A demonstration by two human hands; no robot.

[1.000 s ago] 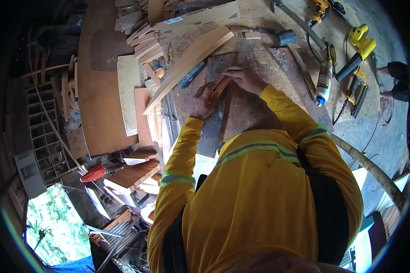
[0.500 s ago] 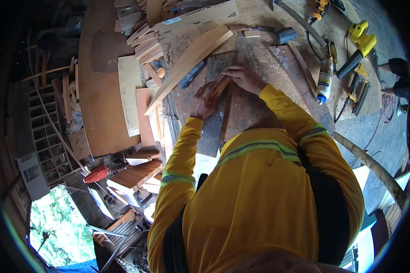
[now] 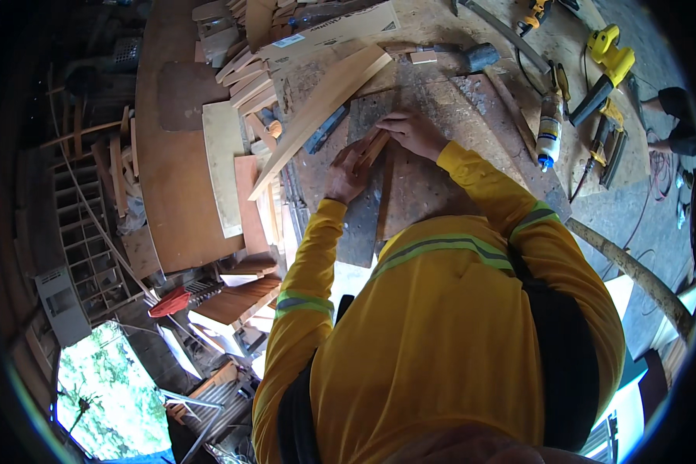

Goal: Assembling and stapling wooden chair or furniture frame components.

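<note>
Between my hands, over the worn wooden bench [image 3: 433,185], is a small reddish-brown piece of wood [image 3: 374,147]. My left hand [image 3: 346,172] is closed around its near left side. At its far end the fingers of my right hand [image 3: 414,133] are closed on it, the fingertips bent over the tip. The underside of the piece is hidden by my fingers. A long pale curved board [image 3: 321,116] lies just beyond my left hand. Beside that board rests a dark blue-grey block-like tool [image 3: 326,130].
A black-headed mallet [image 3: 481,58] lies at the back. On the right are a glue bottle [image 3: 549,135], a yellow and black power tool [image 3: 609,66] and a clamp-like tool [image 3: 607,139]. Wood offcuts [image 3: 251,89] are stacked left. Another person's legs [image 3: 665,124] show at far right.
The view has shifted slightly. Both hands keep their hold on the small piece of wood, with hardly any visible movement.
</note>
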